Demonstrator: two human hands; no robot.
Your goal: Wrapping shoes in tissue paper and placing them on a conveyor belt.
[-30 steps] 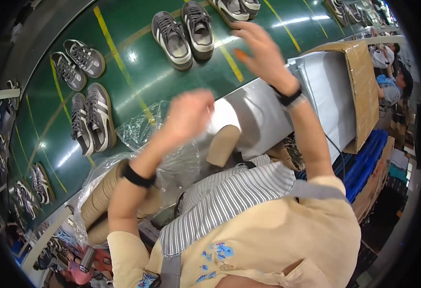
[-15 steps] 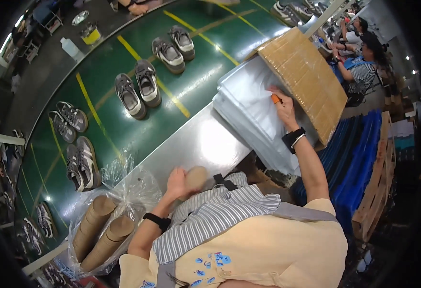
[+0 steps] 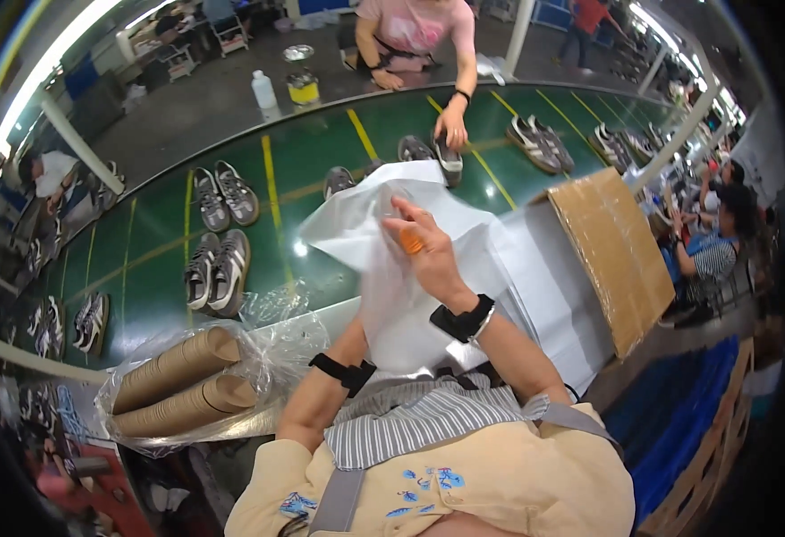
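Observation:
My right hand (image 3: 430,259), with an orange cover on one finger, grips a loose white sheet of thin paper (image 3: 464,210). The sheet is lifted and crumpled above the table, partly blurred by motion. My left forearm (image 3: 325,389) reaches up behind the paper; its hand is covered, so its fingers and anything in them are hidden. To the right, a stack of white sheets (image 3: 558,268) lies against an upright brown cardboard flap (image 3: 611,259). Beyond the lifted paper, parts of grey shoes (image 3: 339,182) show on the green belt.
A clear plastic bag holds rows of nested brown cardboard inserts (image 3: 182,385) at the left. Pairs of grey shoes (image 3: 218,268) stand on the yellow-lined green belt (image 3: 312,152). Across it, a co-worker's hand (image 3: 452,123) touches a shoe. Dark blue stacked material (image 3: 670,412) stands at right.
My right hand has moved left from the stack, bringing a white sheet. My left hand, earlier holding a beige oval insert, is now behind the paper. The view has shifted; a co-worker now shows.

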